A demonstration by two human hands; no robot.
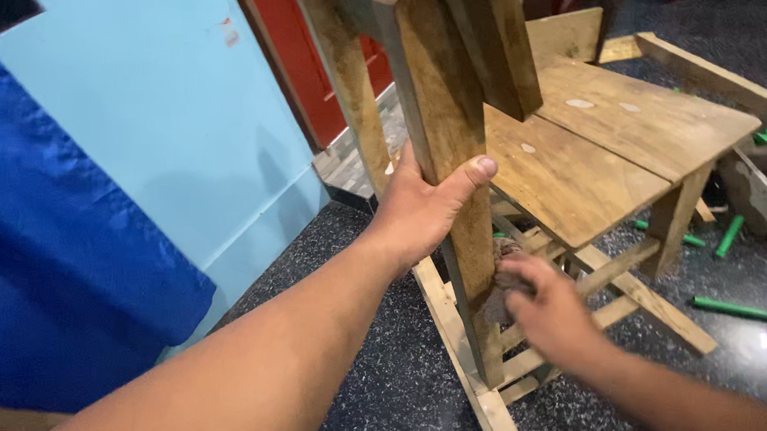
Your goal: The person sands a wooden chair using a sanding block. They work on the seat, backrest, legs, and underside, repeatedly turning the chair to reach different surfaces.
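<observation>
My left hand [422, 207] grips an upright wooden post [445, 135] of a rough wooden frame, thumb on its front face. Lower down, my right hand [550, 307] presses a small brown wad, cloth or sandpaper [500, 275], against the same post near its base; the hand is blurred. The post rises from wooden floor rails [458, 341]. Behind it stands a low wooden table [605, 145] with a two-board top.
Several green tubes [732, 309] lie on the dark speckled floor at the right, beside a wooden box [757, 192]. A light blue wall [164, 122], a blue cloth [49, 256] at the left and a red door [303, 55] stand behind.
</observation>
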